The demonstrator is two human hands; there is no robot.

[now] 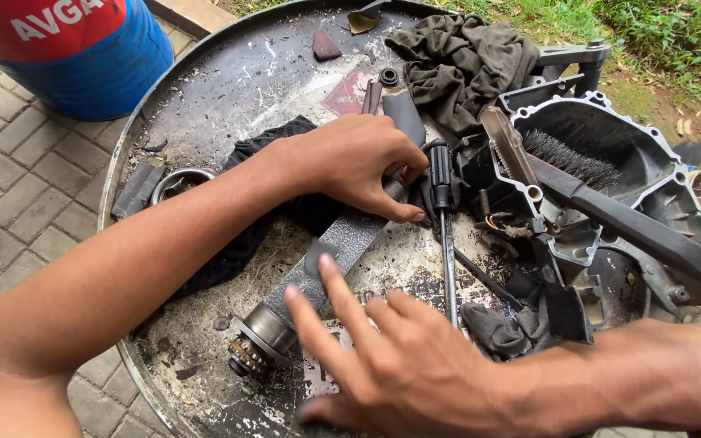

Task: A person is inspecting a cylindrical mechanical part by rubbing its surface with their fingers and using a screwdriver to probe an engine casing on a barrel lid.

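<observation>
Centrally, a long grey textured metal strip [342, 243] is pinched at its far end by the left hand [354, 162] and pressed flat under the open right hand [399, 365] on the crowded round steel drum-top [221, 81]. Little free room is left near the black-handled screwdriver [441, 186]. The strip's near end is hidden.

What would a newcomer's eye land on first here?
Probably the two bare hands at the centre of the grimy round metal tray: the left hand presses on a flat grey strip, and the right hand spreads open below it. Next, the wire brush lying in the engine cover at right, and the screwdriver between.
</observation>
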